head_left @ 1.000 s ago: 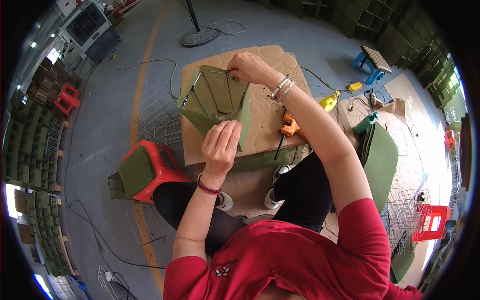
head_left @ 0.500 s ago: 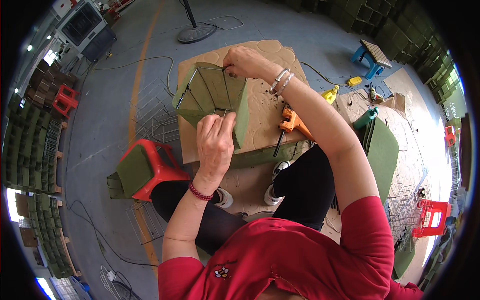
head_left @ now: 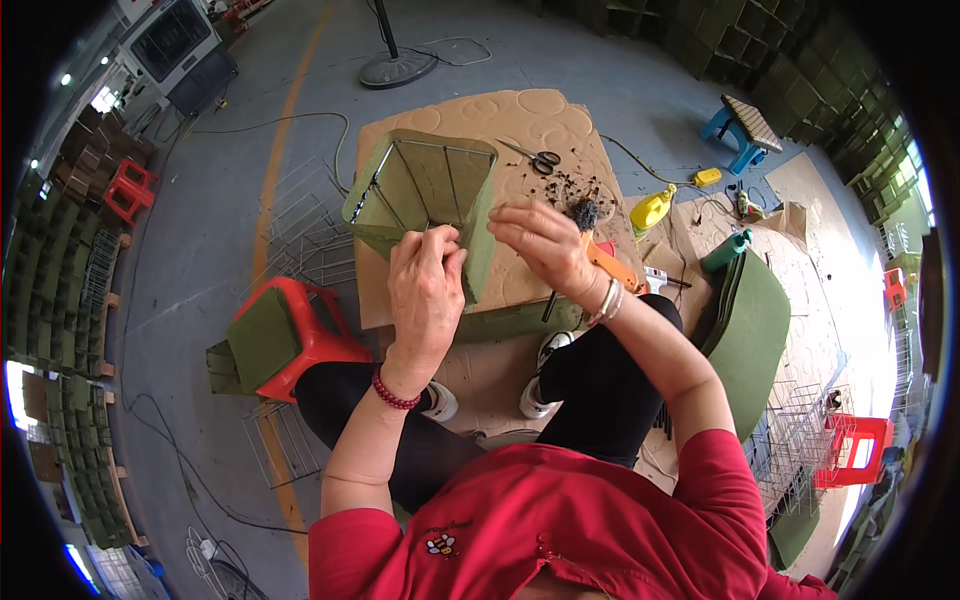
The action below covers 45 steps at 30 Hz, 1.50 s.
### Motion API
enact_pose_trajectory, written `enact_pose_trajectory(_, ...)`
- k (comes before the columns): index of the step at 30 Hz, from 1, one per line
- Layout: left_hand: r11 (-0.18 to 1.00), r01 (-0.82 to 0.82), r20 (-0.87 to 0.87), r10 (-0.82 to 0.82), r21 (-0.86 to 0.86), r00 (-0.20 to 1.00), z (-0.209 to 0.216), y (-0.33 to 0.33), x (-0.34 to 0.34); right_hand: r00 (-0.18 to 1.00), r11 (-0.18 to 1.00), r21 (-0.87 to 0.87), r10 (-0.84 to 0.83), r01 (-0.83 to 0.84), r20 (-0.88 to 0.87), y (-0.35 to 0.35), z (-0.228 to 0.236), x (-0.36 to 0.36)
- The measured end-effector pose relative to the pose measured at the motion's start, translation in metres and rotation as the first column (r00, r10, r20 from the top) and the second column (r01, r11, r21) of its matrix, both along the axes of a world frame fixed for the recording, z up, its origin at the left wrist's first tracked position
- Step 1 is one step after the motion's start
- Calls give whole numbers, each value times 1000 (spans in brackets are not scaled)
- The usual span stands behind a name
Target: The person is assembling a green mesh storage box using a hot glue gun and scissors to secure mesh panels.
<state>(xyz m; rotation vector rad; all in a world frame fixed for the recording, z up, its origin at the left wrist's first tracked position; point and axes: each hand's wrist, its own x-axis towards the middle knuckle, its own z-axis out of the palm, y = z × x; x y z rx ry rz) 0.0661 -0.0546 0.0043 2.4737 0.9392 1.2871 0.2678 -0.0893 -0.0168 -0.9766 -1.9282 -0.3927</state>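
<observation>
Green felt-lined wire basket (head_left: 425, 205): left hand (head_left: 425, 290) grip pinching near edge; right hand (head_left: 540, 245) fingers curled, touching rim.

A workshop or small factory floor, shown by the painted grey concrete floor (head_left: 200, 260) with an orange lane line (head_left: 268, 215) running left of the left hand (head_left: 425, 290). Beyond both hands a cardboard sheet (head_left: 520, 130) serves as the work surface, carrying scissors (head_left: 535, 157) and scattered offcuts. Stacks of green felt-lined boxes (head_left: 50, 290) line the far left, with more at the far right rim. Bare wire frames (head_left: 305, 225) lie just left of the left hand. To the right of the right hand (head_left: 545, 245) lie an orange tool (head_left: 612, 265), a yellow bottle (head_left: 652, 210) and green felt sheets (head_left: 755, 335). Low plastic stools (head_left: 305, 325) and a fan base (head_left: 397, 68) stand about.
</observation>
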Motion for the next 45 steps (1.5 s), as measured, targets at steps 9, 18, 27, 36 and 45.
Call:
enact_pose_trajectory(9,1000,-11,44,12,-19,999,-4,-1,-5,992,997,-20,77,-75,96,15,-5,-13)
enact_pose_trajectory(18,953,-32,44,19,302,999,-21,2,-6,889,969,-91,249,-232,385,38,43,1)
enact_pose_trajectory(27,991,-29,36,25,129,999,-14,-3,3,595,882,-414,460,-224,659,60,79,-4)
enact_pose_trajectory(36,991,-84,81,76,102,994,-14,-10,8,990,990,-124,82,-68,113,21,18,45)
enact_pose_trajectory(45,985,-146,122,134,97,983,-19,-10,11,958,989,-121,118,-89,261,31,11,22)
